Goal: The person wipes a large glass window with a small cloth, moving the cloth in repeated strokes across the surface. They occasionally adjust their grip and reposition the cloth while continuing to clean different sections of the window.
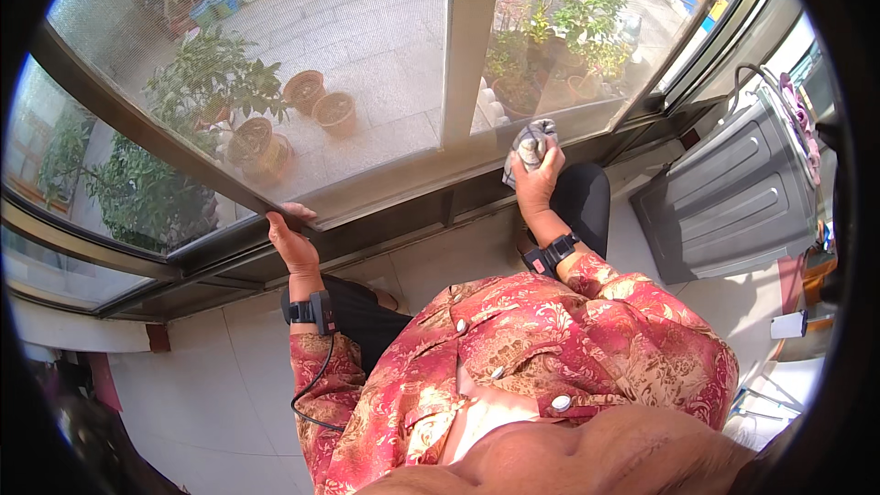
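My left hand grips the upright edge of a metal-framed sliding panel at its lower corner, with the thumb on the near side and fingers partly hidden behind the frame. My right hand holds a bunched, checked cloth at the lower rail of the glazed panels, right of the middle upright. Whether the cloth touches the rail cannot be told. Fine mesh covers the left part of the view outside. Each wrist wears a black strapped device.
A grey ribbed appliance or cabinet stands at the right, with a pink cloth on it. The metal sill track runs before my knees above the tiled floor. Outside are potted plants and empty-looking pots.
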